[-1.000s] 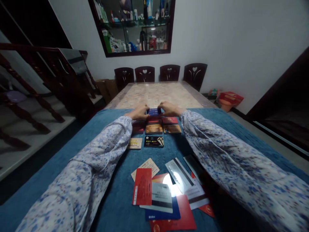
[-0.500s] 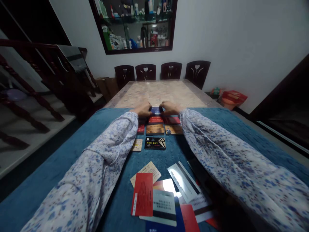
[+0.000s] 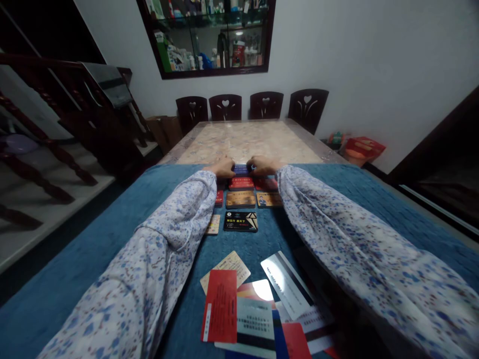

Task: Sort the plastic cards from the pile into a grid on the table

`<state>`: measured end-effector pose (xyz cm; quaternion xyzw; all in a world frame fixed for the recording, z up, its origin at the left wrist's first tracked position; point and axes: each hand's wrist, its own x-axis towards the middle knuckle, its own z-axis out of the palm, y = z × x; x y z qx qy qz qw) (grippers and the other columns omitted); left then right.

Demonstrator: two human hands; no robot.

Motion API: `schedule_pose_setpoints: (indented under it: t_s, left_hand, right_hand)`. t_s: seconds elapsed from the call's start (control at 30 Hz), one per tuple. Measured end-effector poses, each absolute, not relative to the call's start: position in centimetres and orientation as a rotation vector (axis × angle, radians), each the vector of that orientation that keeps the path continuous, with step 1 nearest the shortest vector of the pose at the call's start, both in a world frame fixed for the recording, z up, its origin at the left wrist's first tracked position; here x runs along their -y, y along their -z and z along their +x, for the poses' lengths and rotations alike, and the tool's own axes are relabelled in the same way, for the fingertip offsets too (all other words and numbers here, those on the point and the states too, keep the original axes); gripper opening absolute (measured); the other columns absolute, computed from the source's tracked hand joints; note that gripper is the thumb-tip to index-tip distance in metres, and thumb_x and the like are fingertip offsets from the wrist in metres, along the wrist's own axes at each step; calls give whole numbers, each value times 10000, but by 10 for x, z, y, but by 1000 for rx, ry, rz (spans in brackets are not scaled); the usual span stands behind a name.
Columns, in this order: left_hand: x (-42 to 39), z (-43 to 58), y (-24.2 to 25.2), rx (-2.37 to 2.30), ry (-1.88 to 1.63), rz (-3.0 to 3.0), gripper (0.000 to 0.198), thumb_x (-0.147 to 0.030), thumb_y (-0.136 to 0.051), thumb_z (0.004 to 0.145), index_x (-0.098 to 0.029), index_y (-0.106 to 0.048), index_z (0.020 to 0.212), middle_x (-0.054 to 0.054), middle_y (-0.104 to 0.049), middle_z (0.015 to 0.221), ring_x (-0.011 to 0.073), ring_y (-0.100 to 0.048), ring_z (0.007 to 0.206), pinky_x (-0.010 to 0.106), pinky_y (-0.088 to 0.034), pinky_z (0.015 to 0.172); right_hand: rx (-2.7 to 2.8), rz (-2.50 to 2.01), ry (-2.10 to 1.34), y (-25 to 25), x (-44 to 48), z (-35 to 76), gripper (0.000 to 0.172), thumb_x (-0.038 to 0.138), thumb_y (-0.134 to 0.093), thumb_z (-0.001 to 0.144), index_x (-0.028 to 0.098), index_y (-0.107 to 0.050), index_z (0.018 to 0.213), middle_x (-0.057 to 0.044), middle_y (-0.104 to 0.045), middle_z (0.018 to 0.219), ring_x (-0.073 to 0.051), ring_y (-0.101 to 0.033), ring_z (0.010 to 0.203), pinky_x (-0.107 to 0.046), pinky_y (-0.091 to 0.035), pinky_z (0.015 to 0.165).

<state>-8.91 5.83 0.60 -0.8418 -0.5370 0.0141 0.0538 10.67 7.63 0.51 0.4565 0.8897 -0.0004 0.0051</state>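
My left hand [image 3: 223, 167] and my right hand [image 3: 263, 165] reach to the far side of the blue cloth. Between them lies a blue card [image 3: 240, 170], its two short ends pinched in my curled fingers. Just nearer is a red card [image 3: 241, 183], with a gold card [image 3: 240, 199] below it. A second gold card [image 3: 270, 200] with a small figure sits to the right. A black VIP card [image 3: 240, 221] is closest to me in this column. My left sleeve partly covers a cream card [image 3: 213, 225] and a red one beside it.
A loose heap of overlapping cards lies nearer me, among them a red card [image 3: 220, 305] and a silver card [image 3: 287, 284]. The blue cloth [image 3: 123, 234] covers this end of the table [image 3: 243, 139]. Dark chairs [image 3: 225, 107] line the far end.
The view has tilted slightly downward. Both hands stay at the blue card's ends, with hardly any movement; the other cards lie as before.
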Motion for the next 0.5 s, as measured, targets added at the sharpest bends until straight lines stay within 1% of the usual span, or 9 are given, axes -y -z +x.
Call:
schedule_pose_setpoints:
  t_s: [0.07, 0.13, 0.27, 0.37, 0.5]
  left_hand:
    - [-57, -89, -6, 1634, -38, -2563, 300, -305, -640, 795, -162, -770, 1025, 142, -700, 1214, 366, -512, 1290, 502, -429, 1111]
    - [-57, -89, -6, 1639, -27, -2574, 289, -290, -645, 790, -161, -773, 1015, 155, -696, 1228, 378, -507, 1292, 526, -427, 1102]
    - [-58, -90, -4, 1648, 8, -2577, 267, -306, -660, 783, -178, -778, 985, 140, -691, 1241, 370, -493, 1292, 507, -423, 1098]
    - [-61, -91, -2, 1666, 27, -2573, 251, -304, -668, 779, -178, -777, 966, 140, -694, 1228, 367, -482, 1295, 499, -411, 1100]
    - [-62, -91, -1, 1700, -14, -2576, 285, -305, -661, 803, -170, -760, 1033, 153, -713, 1152, 368, -481, 1301, 526, -388, 1106]
  right_hand:
    - [-2782, 1437, -2, -5, -77, 106, 382, 251, -706, 824, 156, -770, 1188, -125, -741, 1223, -237, -706, 1031, -251, -510, 860]
    - [-2779, 1439, -6, -5, -77, 105, 379, 253, -697, 830, 155, -768, 1190, -120, -737, 1234, -230, -704, 1033, -245, -510, 857]
    - [-2773, 1435, -2, -3, -77, 104, 381, 249, -679, 847, 153, -758, 1207, -118, -728, 1256, -225, -696, 1054, -243, -511, 866]
    - [-2766, 1435, 19, -2, -77, 104, 405, 234, -667, 856, 151, -741, 1246, -121, -742, 1230, -224, -698, 1049, -245, -509, 863]
    - [-2770, 1439, 36, 1, -79, 104, 447, 236, -677, 847, 165, -725, 1286, -113, -759, 1202, -228, -706, 1035, -248, -506, 865]
